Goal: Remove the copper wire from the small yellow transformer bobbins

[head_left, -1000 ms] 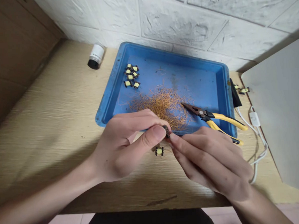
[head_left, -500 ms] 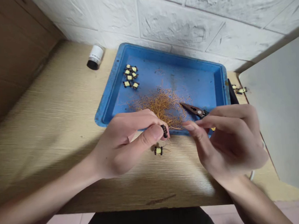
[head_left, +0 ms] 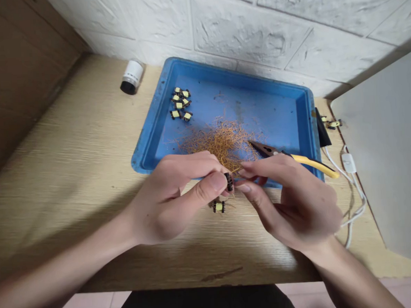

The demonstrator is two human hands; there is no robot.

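Note:
My left hand [head_left: 175,197] pinches a small black coil part [head_left: 229,181] between thumb and fingers, just in front of the blue tray [head_left: 155,129]. My right hand [head_left: 292,200] is right beside it, thumb and forefinger pinched at the part's right side; what they grip is too thin to make out. A second small black-and-yellow part [head_left: 219,207] lies on the wooden table below the hands. A tangle of copper wire [head_left: 222,143] is heaped in the tray. Yellow-handled pliers [head_left: 296,157] lie on the tray's right front, partly behind my right hand.
Several small yellow-and-black parts [head_left: 180,103] sit at the tray's back left. A white cylinder [head_left: 131,77] lies by the wall at left. A white cable [head_left: 352,191] and a grey panel [head_left: 390,161] are at right. The table's front edge [head_left: 206,284] is close below.
My right hand drew away to the right from the part half a second ago, then came back and pinches at it again. My left hand has stayed in place.

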